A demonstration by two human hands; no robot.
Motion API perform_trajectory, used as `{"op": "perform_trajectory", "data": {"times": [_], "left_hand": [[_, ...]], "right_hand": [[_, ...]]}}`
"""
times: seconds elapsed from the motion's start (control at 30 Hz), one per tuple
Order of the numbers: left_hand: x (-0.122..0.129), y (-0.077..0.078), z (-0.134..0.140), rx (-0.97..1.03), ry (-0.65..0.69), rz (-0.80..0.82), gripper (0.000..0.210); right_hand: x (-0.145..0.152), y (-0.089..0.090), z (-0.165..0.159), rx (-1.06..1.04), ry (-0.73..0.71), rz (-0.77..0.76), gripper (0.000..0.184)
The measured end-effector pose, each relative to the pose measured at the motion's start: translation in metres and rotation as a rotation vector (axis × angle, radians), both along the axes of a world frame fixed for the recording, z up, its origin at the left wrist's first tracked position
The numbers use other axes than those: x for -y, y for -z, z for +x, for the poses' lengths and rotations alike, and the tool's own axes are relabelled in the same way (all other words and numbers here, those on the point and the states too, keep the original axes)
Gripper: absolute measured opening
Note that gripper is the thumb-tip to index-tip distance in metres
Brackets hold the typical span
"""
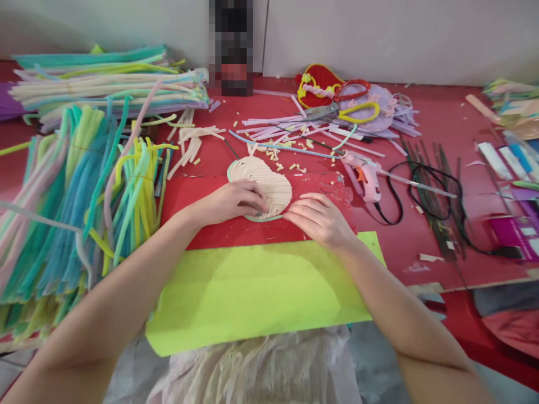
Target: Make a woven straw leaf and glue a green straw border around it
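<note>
Forearms [138, 286] flank lime sheet [252, 289]; left fingers [252, 197] curl on cream panel [275, 185]; right fingers [304, 212] touch its rim [269, 218]; grips unclear.

No readable text, no legible labels, brands, numbers or signs

Looked like a handicraft workspace tbh: pipe-cleaner bundles [69, 224] crowded a red table [446, 118], with a pink glue gun [371, 188], scissors [332, 111] and snipped bits [280, 166] lying around.

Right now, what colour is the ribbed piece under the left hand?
Cream; the ribbed piece shows best in the head view.
</note>
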State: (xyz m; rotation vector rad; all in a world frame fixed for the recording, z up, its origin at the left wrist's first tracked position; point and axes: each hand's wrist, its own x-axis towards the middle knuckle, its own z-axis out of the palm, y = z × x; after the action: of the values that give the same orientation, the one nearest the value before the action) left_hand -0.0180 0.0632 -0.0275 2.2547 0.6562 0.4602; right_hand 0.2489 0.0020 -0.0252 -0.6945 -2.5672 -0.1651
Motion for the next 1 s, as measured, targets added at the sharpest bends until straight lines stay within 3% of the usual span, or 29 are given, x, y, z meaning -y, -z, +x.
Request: {"op": "perform_trajectory", "data": {"times": [0.4,1.0], "left_hand": [[0.0010,0.0029,-0.0019,0.062,0.047,0.103,0.015],[-0.0021,0.0058,-0.0005,0.091,0.042,0.055,0.016]], "right_hand": [[-0.0011,0.0030,-0.0009,-0.015,-0.006,0.019,0.018],[-0.0015,0.0050,-0.0006,-0.016,0.005,-0.025,0.019]]}}
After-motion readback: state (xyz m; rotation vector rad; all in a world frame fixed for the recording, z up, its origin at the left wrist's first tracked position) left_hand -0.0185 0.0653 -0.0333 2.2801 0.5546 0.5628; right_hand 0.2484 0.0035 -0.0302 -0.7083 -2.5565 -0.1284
